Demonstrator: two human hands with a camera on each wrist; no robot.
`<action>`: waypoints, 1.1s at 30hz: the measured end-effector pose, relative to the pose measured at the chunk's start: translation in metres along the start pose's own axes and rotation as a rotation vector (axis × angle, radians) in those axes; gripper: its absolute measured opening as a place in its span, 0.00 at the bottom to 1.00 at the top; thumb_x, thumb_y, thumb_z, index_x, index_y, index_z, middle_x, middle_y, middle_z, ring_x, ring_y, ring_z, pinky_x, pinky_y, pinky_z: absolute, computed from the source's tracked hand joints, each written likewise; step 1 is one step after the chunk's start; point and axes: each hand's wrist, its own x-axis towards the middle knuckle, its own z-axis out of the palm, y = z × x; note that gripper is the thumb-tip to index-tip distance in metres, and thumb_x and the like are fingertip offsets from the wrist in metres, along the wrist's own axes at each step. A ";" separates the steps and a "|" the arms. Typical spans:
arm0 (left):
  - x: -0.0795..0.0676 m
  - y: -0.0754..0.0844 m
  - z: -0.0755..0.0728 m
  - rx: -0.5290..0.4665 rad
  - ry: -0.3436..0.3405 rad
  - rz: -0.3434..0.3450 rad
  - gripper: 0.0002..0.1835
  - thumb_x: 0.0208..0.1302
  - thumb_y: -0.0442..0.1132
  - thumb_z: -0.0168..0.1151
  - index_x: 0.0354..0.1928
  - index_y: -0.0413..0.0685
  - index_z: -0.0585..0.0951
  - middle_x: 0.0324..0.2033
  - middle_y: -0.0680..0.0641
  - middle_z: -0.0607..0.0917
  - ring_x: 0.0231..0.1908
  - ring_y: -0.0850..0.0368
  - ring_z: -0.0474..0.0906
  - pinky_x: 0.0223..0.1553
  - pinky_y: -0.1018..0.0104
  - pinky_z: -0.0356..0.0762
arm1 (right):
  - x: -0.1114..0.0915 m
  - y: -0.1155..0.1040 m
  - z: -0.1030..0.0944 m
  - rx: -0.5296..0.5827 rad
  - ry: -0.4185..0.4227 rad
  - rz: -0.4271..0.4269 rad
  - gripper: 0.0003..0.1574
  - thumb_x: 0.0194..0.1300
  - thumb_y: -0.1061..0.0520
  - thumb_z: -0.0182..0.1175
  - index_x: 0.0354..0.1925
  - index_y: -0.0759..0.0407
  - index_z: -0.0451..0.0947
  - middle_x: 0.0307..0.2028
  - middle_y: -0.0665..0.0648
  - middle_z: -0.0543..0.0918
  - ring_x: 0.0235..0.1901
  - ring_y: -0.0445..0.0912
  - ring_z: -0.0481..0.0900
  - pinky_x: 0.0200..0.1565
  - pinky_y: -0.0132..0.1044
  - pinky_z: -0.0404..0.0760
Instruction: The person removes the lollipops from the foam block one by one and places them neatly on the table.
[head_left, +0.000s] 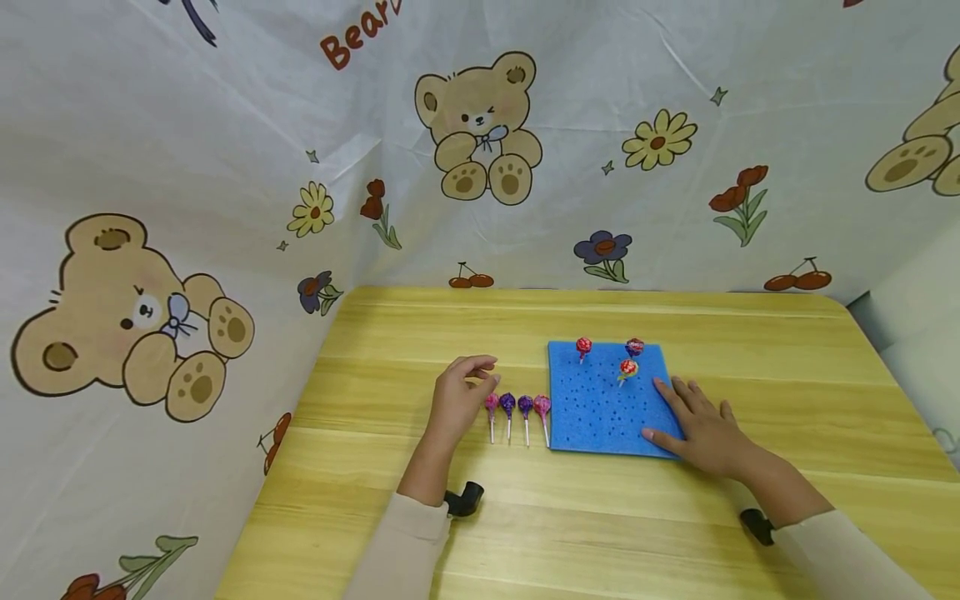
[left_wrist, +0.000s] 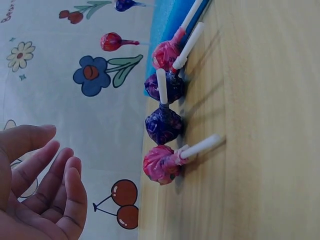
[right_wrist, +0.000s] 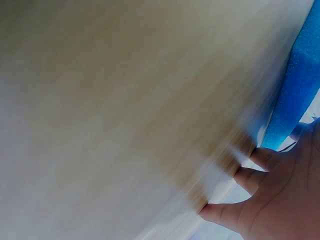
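Note:
My left hand [head_left: 454, 402] hovers just behind and left of a row of several wrapped lollipops, its fingers loosely bent and holding nothing. The row runs from a pink lollipop [head_left: 492, 403] through purple lollipops [left_wrist: 164, 125] to another pink lollipop [head_left: 542, 406] beside the foam block. Three lollipops stand upright in the blue foam block [head_left: 581, 429], which is dotted with holes: a red one [head_left: 583, 345], a dark purple-red one [head_left: 634, 347] and a yellow-red one [head_left: 627, 367]. My right hand [head_left: 708, 435] lies spread at the block's right edge, thumb and a finger on its top.
A wooden table [head_left: 810, 392] carries everything. Behind it and to the left hangs a white cloth [head_left: 570, 92] printed with bears and flowers. Each wrist wears a black camera mount [head_left: 465, 499].

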 end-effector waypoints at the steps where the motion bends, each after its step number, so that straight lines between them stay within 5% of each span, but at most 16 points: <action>1: 0.000 0.002 0.001 -0.004 0.001 0.004 0.15 0.66 0.39 0.68 0.54 0.52 0.85 0.48 0.53 0.85 0.48 0.57 0.81 0.46 0.65 0.82 | 0.000 0.000 0.000 -0.001 -0.004 0.002 0.60 0.68 0.28 0.56 0.82 0.51 0.41 0.78 0.75 0.47 0.75 0.76 0.43 0.62 0.85 0.38; 18: -0.008 0.019 0.034 -0.056 -0.062 0.074 0.15 0.67 0.42 0.68 0.55 0.57 0.85 0.51 0.54 0.84 0.49 0.58 0.81 0.43 0.70 0.82 | 0.002 0.000 0.000 -0.022 -0.009 0.001 0.60 0.68 0.28 0.56 0.82 0.52 0.41 0.77 0.75 0.48 0.75 0.77 0.45 0.62 0.85 0.40; 29: -0.011 0.030 0.063 -0.062 -0.141 0.085 0.17 0.68 0.42 0.67 0.58 0.57 0.84 0.51 0.45 0.84 0.38 0.61 0.81 0.42 0.61 0.83 | -0.001 -0.004 -0.002 -0.020 -0.023 0.004 0.60 0.69 0.28 0.55 0.82 0.54 0.41 0.78 0.75 0.46 0.75 0.76 0.43 0.63 0.85 0.38; 33: -0.011 0.032 0.073 -0.079 -0.173 0.085 0.18 0.70 0.43 0.65 0.60 0.54 0.82 0.54 0.43 0.83 0.42 0.56 0.81 0.41 0.67 0.84 | -0.001 -0.005 -0.002 -0.025 -0.023 0.002 0.60 0.70 0.28 0.54 0.82 0.54 0.40 0.78 0.75 0.46 0.76 0.76 0.42 0.63 0.84 0.38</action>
